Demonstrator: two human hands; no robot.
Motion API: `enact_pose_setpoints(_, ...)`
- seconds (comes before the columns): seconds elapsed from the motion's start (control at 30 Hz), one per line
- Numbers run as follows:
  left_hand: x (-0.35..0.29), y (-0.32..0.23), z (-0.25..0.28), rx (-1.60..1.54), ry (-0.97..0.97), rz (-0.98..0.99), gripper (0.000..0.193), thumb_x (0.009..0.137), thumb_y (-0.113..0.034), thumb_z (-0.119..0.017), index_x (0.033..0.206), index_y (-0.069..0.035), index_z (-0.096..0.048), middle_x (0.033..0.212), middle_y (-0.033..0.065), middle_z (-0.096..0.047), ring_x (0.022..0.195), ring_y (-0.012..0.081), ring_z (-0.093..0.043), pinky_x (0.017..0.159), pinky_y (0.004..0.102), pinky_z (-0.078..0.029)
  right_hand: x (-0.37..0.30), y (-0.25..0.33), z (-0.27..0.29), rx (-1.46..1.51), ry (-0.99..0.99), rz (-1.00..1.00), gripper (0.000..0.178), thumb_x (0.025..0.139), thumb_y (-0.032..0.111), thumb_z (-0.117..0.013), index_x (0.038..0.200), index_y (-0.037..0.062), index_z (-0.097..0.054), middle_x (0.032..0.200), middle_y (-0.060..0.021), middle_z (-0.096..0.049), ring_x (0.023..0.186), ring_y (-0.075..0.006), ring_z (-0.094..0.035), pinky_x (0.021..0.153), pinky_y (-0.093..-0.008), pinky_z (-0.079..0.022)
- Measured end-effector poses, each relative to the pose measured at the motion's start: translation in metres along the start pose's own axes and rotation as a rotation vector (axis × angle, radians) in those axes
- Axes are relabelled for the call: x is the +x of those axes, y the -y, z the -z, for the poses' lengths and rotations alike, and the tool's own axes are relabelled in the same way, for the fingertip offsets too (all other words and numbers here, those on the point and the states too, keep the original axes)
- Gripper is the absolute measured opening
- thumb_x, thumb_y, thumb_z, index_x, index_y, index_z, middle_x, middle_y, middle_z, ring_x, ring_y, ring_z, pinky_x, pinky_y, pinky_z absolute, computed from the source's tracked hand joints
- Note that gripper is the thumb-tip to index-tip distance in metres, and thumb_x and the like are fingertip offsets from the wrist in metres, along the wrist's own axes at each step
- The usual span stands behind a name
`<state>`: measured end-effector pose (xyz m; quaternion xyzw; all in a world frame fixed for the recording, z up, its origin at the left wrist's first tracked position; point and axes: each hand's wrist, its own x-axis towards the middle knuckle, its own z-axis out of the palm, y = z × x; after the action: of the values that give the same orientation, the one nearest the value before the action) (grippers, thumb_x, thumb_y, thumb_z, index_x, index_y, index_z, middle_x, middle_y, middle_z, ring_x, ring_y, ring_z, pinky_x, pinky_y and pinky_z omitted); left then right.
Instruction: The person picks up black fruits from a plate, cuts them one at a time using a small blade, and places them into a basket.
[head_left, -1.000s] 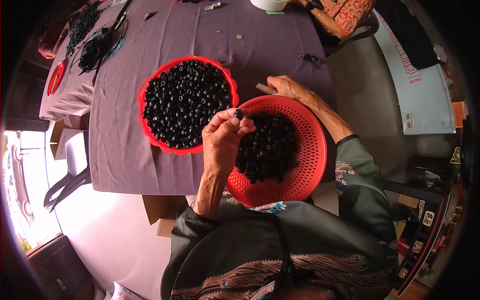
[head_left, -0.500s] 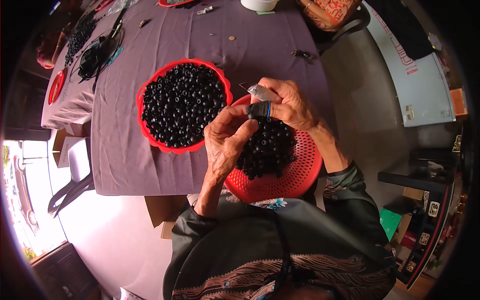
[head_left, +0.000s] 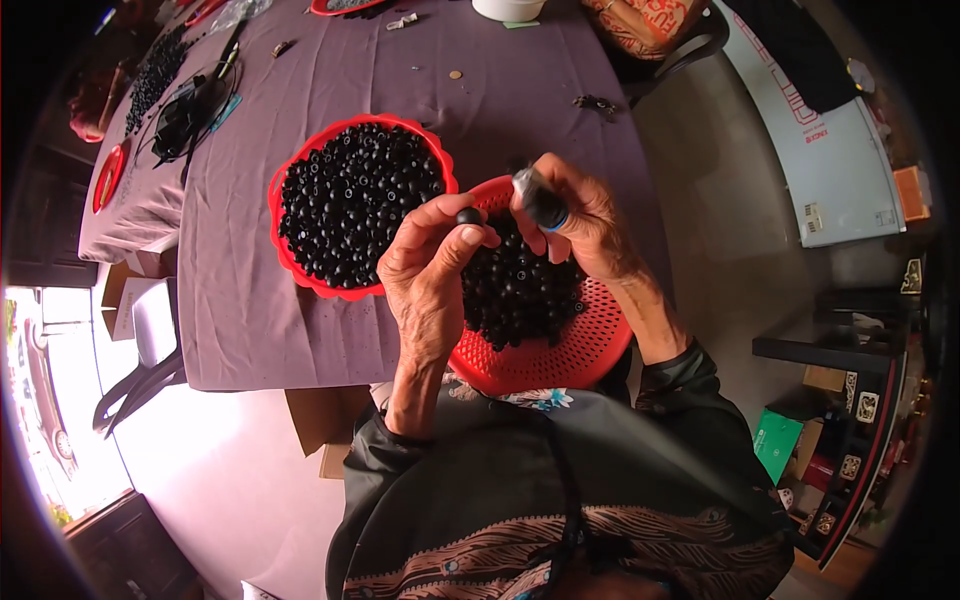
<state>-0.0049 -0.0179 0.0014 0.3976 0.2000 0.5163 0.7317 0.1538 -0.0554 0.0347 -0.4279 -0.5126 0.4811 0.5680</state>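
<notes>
My left hand [head_left: 425,265] is closed in a pinch, thumb and index finger gripping a small round black piece [head_left: 468,216]. To its right, my right hand [head_left: 590,222] is curled, a black wrapping with a blue edge on its thumb and a whitish covering at the index fingertip. Blur hides what, if anything, is between those fingers. Both hands are above a red perforated basket [head_left: 600,335] holding a heap of black pieces [head_left: 515,290]. Left of it stands a red scalloped bowl [head_left: 282,250] full of similar round black pieces [head_left: 365,195], some showing pale rings.
A purple cloth [head_left: 300,345] covers the table. A white bowl [head_left: 508,10], a coin-like disc [head_left: 455,75] and a dark cluster [head_left: 597,104] lie farther back. Another person's patterned sleeve [head_left: 670,20] shows at the far right. A black shelf [head_left: 830,355] stands right.
My hands have parted, the left drawing left with the round black piece in its pinch. My right thumb and fingers have turned upward. The view has shifted slightly.
</notes>
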Motion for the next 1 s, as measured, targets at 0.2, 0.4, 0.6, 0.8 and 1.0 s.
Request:
enact_pose_setpoints(0.2, 0.006, -0.005, -0.007, -0.151, 0.077, 0.044, 0.027, 0.079, -0.003, -0.062, 0.105, 0.001, -0.056, 0.093, 0.0133, -0.061, 0.077, 0.0191, -0.060, 0.075, 0.0318, -0.050, 0.000, 0.011, 0.002, -0.132, 0.004, -0.047, 0.025, 0.082, 0.028, -0.061, 0.090, 0.0046, -0.056, 0.070, 0.0003, -0.054, 0.057, -0.0056, -0.051, 0.041, -0.0162, -0.036)
enact_pose_setpoints(0.4, 0.010, -0.007, -0.001, -0.102, 0.117, 0.017, 0.027, 0.077, 0.000, -0.063, 0.103, 0.002, -0.057, 0.099, 0.0150, -0.061, 0.078, 0.0181, -0.060, 0.075, 0.0307, -0.051, 0.007, 0.017, 0.007, -0.167, 0.080, -0.073, 0.026, 0.084, 0.029, -0.058, 0.091, 0.0041, -0.055, 0.069, 0.0016, -0.053, 0.056, -0.0057, -0.049, 0.045, -0.0183, -0.037)
enact_pose_setpoints(0.6, 0.010, -0.002, -0.001, -0.248, 0.140, 0.068, 0.024, 0.078, -0.002, -0.061, 0.101, 0.002, -0.058, 0.092, 0.0128, -0.062, 0.080, 0.0196, -0.060, 0.076, 0.0324, -0.050, 0.012, 0.027, 0.006, -0.467, 0.231, -0.016, 0.021, 0.086, 0.023, -0.053, 0.086, 0.0016, -0.050, 0.068, -0.0036, -0.055, 0.057, -0.0123, -0.050, 0.052, -0.0253, -0.040)
enact_pose_setpoints(0.8, 0.011, 0.002, 0.000, -0.389, 0.194, 0.117, 0.021, 0.080, -0.003, -0.059, 0.100, 0.003, -0.058, 0.096, 0.0132, -0.061, 0.081, 0.0208, -0.060, 0.078, 0.0338, -0.050, 0.015, 0.026, 0.007, -0.539, 0.284, 0.069, 0.024, 0.084, 0.022, -0.051, 0.085, -0.0014, -0.048, 0.068, -0.0102, -0.056, 0.059, -0.0217, -0.053, 0.057, -0.0338, -0.042)
enact_pose_setpoints(1.0, 0.010, -0.001, -0.004, -0.361, 0.146, 0.168, 0.021, 0.080, -0.002, -0.060, 0.100, 0.004, -0.058, 0.100, 0.0131, -0.061, 0.089, 0.0201, -0.060, 0.084, 0.0338, -0.049, 0.016, 0.035, 0.008, -0.780, 0.342, 0.079, 0.021, 0.074, 0.012, -0.059, 0.081, -0.0004, -0.044, 0.060, -0.0161, -0.053, 0.060, -0.0355, -0.055, 0.056, -0.0397, -0.041)
